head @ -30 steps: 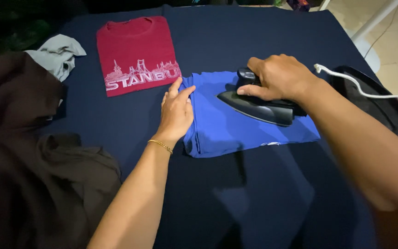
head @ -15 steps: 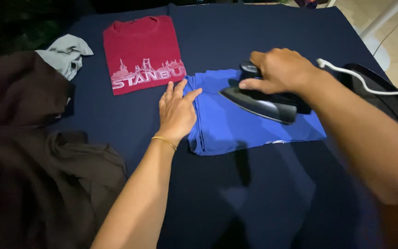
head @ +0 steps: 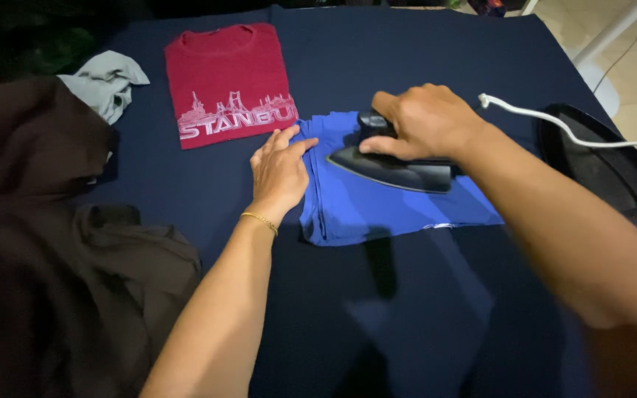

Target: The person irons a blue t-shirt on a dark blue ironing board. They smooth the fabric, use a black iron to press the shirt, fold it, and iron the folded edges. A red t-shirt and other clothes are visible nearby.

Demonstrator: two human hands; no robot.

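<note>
The right hand point(head: 425, 121) is wrapped around the handle of the black iron point(head: 396, 169), which rests flat on the folded blue garment point(head: 392, 210). The left hand point(head: 280, 169) lies flat, fingers together, pressing the garment's left edge against the dark blue tabletop point(head: 422, 324). A white cord point(head: 554, 121) leads away from the iron to the right. A folded red shirt point(head: 230, 81) lies just beyond the left hand. Brown clothing point(head: 46, 258) is heaped at the left, with a grey cloth point(head: 108, 81) behind it.
</note>
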